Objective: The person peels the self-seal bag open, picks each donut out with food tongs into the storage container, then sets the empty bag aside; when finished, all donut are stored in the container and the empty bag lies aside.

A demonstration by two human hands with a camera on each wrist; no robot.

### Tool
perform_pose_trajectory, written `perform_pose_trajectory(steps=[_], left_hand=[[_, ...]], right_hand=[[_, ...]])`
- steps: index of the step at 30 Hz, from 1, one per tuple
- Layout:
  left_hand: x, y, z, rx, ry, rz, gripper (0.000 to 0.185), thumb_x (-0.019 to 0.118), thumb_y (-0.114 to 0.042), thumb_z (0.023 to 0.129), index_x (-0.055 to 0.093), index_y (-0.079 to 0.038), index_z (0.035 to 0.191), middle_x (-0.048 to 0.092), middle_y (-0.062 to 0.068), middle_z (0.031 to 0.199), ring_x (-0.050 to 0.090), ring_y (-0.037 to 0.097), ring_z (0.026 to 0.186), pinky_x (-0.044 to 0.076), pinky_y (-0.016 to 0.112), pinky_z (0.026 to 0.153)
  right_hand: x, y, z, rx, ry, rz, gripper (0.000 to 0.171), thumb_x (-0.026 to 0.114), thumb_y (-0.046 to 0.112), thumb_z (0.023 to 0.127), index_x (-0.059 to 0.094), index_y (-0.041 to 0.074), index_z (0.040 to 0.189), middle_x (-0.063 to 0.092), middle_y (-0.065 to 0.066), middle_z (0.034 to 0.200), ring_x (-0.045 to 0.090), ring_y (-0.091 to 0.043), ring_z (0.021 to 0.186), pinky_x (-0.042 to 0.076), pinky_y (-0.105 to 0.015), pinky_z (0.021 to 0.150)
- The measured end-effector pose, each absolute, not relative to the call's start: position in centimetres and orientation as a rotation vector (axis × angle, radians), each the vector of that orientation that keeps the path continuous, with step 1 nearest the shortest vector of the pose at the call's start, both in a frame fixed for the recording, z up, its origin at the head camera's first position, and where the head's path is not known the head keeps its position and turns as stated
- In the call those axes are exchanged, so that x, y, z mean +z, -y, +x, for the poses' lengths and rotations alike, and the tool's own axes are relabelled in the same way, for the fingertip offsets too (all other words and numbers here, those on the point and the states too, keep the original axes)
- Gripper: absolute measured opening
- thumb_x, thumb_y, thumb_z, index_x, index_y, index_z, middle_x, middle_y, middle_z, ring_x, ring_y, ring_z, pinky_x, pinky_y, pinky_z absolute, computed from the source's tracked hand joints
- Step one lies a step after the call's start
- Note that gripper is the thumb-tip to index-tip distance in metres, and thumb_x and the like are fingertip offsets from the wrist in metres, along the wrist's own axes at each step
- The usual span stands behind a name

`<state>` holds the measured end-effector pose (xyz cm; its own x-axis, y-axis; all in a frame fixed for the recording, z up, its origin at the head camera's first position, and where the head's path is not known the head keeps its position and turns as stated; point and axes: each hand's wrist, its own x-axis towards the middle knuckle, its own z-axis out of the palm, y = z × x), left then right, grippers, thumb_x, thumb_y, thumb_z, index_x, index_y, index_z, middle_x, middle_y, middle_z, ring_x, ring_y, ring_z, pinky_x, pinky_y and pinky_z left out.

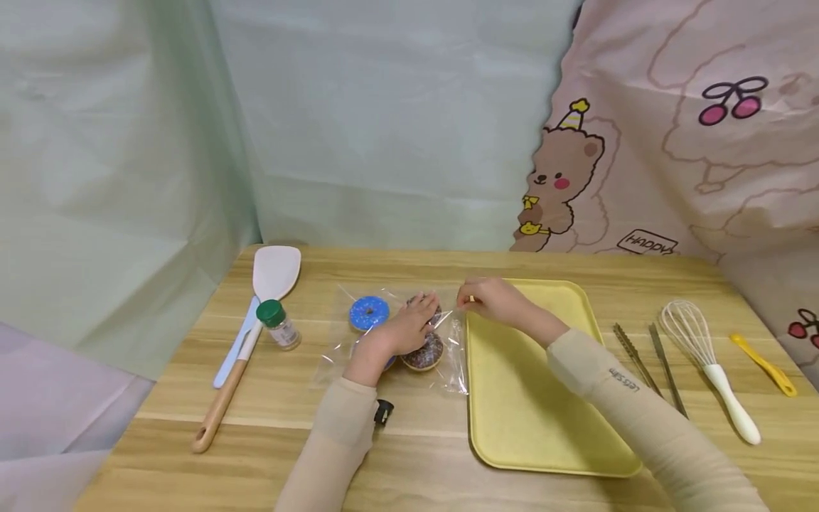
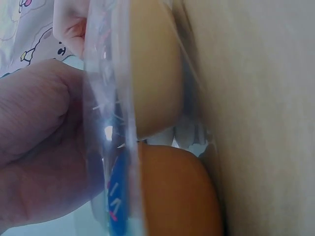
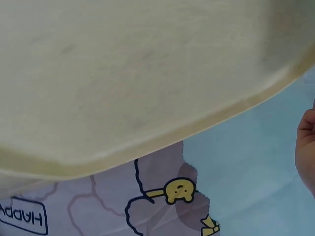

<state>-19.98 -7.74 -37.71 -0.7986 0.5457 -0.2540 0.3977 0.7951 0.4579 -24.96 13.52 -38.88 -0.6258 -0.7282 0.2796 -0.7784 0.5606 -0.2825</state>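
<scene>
Left hand flat on bagged donuts; right hand pinches bag edge.

Head view: bright, even, diffuse light; only faint soft shadows under the whisk and spatula. Slight wide-angle bowing toward 3 and 9 o'clock. Weak sheen on the clear plastic bag. Left wrist view: badly out of focus, white glare spot on plastic just left of centre. Right wrist view: soft, tray blurred, slightly washed out.

Bare yellow tray under right hand; spice jar, spatula block left of left hand, seemingly.
</scene>
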Motion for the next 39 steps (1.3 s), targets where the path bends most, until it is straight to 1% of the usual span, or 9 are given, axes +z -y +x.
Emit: perform_pose_trajectory(steps=[3, 4, 6, 10, 11, 16, 24, 32, 39], left_hand=[[-37.7, 7.6, -19.9, 0.559, -2.61, 0.705, 0.053, 0.038, -0.012, 0.101, 0.017, 0.002, 0.147, 0.01, 0.014, 0.155, 0.003, 0.03, 0.143, 0.006, 0.042, 0.116], [-39.6, 7.9, -20.9, 0.571, -2.623, 0.733, 0.053, 0.036, -0.015, 0.101, 0.016, 0.0, 0.148, 0.008, 0.011, 0.156, 0.001, 0.028, 0.143, 0.005, 0.04, 0.117], [-39.7, 8.0, -20.9, 0.59, -2.62, 0.728, 0.053, 0.036, -0.015, 0.101, 0.016, 0.0, 0.148, 0.008, 0.011, 0.156, 0.0, 0.027, 0.143, 0.004, 0.04, 0.117], [-39.9, 8.0, -21.1, 0.574, -2.624, 0.733, 0.053, 0.036, -0.015, 0.101, 0.015, 0.0, 0.148, 0.008, 0.011, 0.156, 0.0, 0.028, 0.143, 0.004, 0.041, 0.117], [-38.1, 7.7, -20.1, 0.557, -2.614, 0.703, 0.053, 0.037, -0.011, 0.1, 0.017, 0.002, 0.147, 0.01, 0.014, 0.155, 0.002, 0.03, 0.143, 0.006, 0.042, 0.116], [-37.9, 7.7, -20.0, 0.528, -2.624, 0.716, 0.053, 0.038, -0.011, 0.1, 0.017, 0.002, 0.147, 0.01, 0.015, 0.155, 0.003, 0.032, 0.143, 0.007, 0.045, 0.116], [-37.7, 7.7, -20.0, 0.532, -2.612, 0.716, 0.054, 0.038, -0.012, 0.1, 0.016, 0.001, 0.148, 0.009, 0.013, 0.155, 0.002, 0.03, 0.143, 0.007, 0.045, 0.116], [-37.5, 7.9, -19.9, 0.544, -2.607, 0.722, 0.053, 0.038, -0.013, 0.101, 0.016, 0.002, 0.147, 0.01, 0.015, 0.155, 0.003, 0.031, 0.143, 0.007, 0.045, 0.116], [-37.4, 8.0, -19.9, 0.587, -2.588, 0.709, 0.053, 0.038, -0.011, 0.101, 0.016, 0.001, 0.147, 0.009, 0.014, 0.155, 0.001, 0.03, 0.143, 0.005, 0.043, 0.116]], right_hand=[[-38.9, -14.2, -24.8, 0.553, 2.682, 1.29, 0.006, 0.069, 0.007, 0.083, 0.066, 0.012, 0.081, 0.064, 0.002, 0.083, 0.059, -0.012, 0.073, 0.052, -0.028, 0.067], [-39.0, -14.5, -24.8, 0.548, 2.686, 1.288, 0.006, 0.069, 0.007, 0.083, 0.066, 0.012, 0.081, 0.063, 0.002, 0.083, 0.059, -0.011, 0.073, 0.051, -0.028, 0.067], [-39.0, -14.9, -24.7, 0.55, 2.684, 1.291, 0.007, 0.07, 0.007, 0.083, 0.066, 0.012, 0.082, 0.063, 0.002, 0.084, 0.057, -0.01, 0.073, 0.051, -0.028, 0.066], [-39.0, -15.1, -24.4, 0.611, 2.673, 1.273, 0.008, 0.071, 0.007, 0.081, 0.07, 0.012, 0.087, 0.066, 0.002, 0.088, 0.053, -0.008, 0.066, 0.048, -0.025, 0.061], [-39.0, -15.0, -24.4, 0.621, 2.667, 1.268, 0.01, 0.072, 0.007, 0.081, 0.07, 0.012, 0.089, 0.067, 0.001, 0.09, 0.052, -0.007, 0.064, 0.047, -0.024, 0.06], [-38.7, -14.3, -24.1, 0.652, 2.604, 1.289, 0.019, 0.073, 0.006, 0.079, 0.071, 0.01, 0.097, 0.07, -0.002, 0.098, 0.055, -0.008, 0.064, 0.048, -0.022, 0.059], [-38.7, -13.0, -23.6, 0.474, 2.565, 1.405, 0.011, 0.074, 0.009, 0.078, 0.073, 0.01, 0.088, 0.069, -0.001, 0.093, 0.066, -0.015, 0.084, 0.055, -0.028, 0.075], [-38.9, -13.6, -23.3, 0.41, 2.567, 1.419, 0.002, 0.07, 0.013, 0.083, 0.071, 0.013, 0.084, 0.067, 0.004, 0.085, 0.064, -0.011, 0.077, 0.054, -0.026, 0.071], [-38.8, -15.4, -22.9, 0.489, 2.514, 1.418, 0.004, 0.073, 0.009, 0.078, 0.071, 0.011, 0.08, 0.066, 0.005, 0.08, 0.063, -0.008, 0.07, 0.053, -0.025, 0.064]])
